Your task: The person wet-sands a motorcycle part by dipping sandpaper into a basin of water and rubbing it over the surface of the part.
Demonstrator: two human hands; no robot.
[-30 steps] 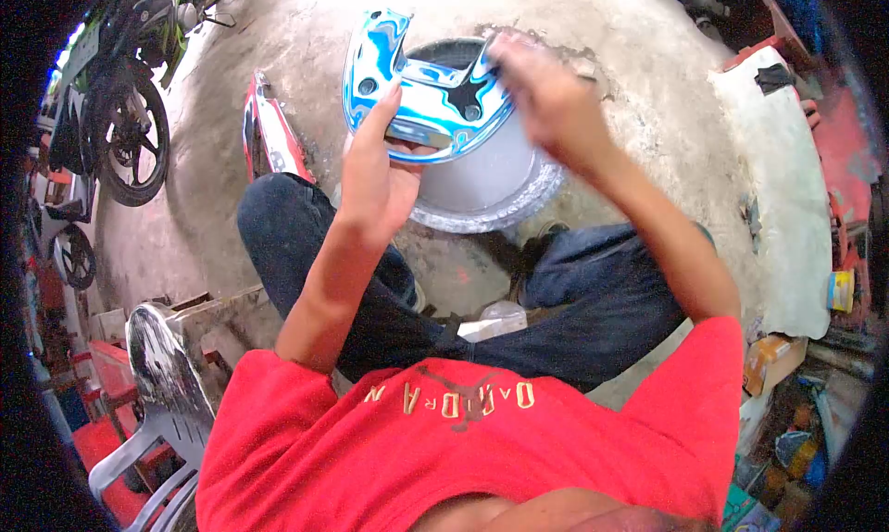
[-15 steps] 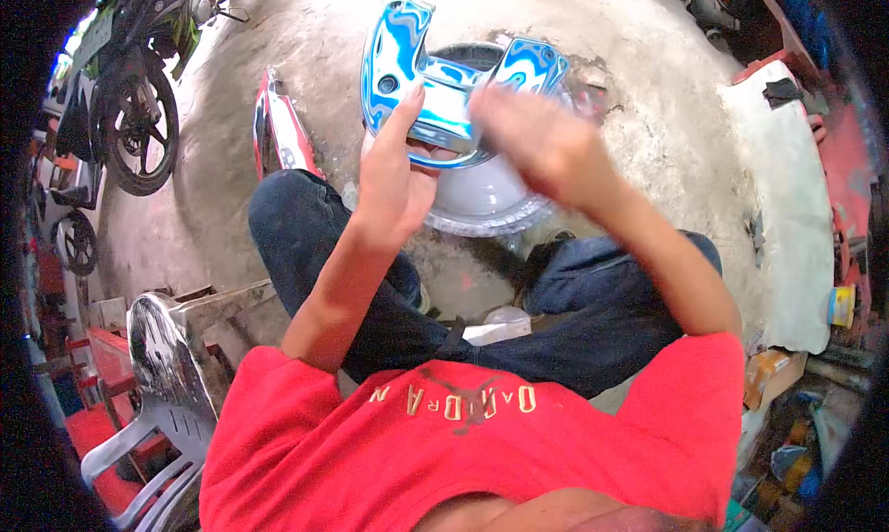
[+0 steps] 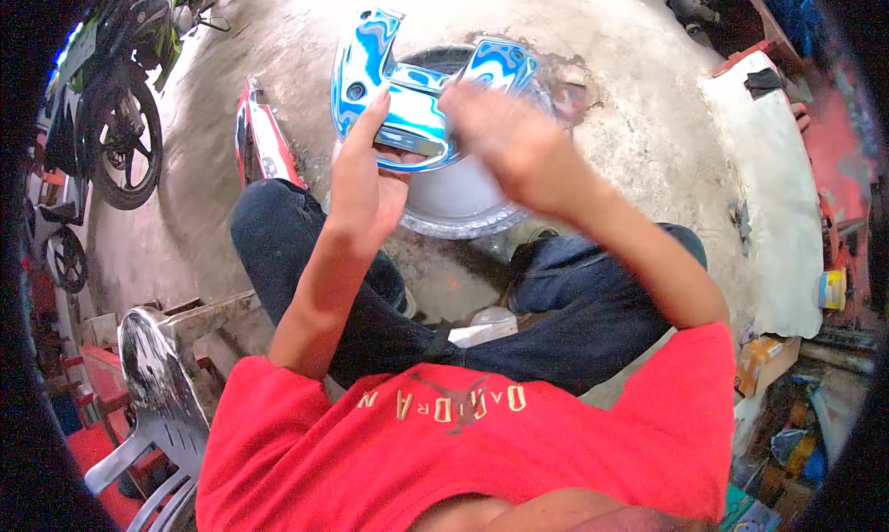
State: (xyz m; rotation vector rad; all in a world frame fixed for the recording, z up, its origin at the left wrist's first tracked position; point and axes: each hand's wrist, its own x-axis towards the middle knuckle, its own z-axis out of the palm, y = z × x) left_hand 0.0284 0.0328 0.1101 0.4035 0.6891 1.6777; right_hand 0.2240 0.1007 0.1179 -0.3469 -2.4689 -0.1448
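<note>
My left hand grips a glossy U-shaped motorcycle cover panel from its near left side, thumb on top and fingers underneath. The panel has a wavy blue, white and silver pattern, with a round hole in its left arm. My right hand is over the panel's right half, its fingers bent and smeared by motion; whether it holds anything is hidden. Below the panel stands a round basin with pale contents and a wet-looking rim, partly covered by the panel and my right hand.
A red and white panel lies on the concrete floor left of the basin. Motorcycles stand at the upper left. A worn plastic chair is at lower left. On the right are a whitish sheet, a cardboard box and a yellow tub.
The panel and both hands appear slightly farther left, as does the whole scene. My left hand keeps its grip; my right hand stays blurred over the panel's right half.
</note>
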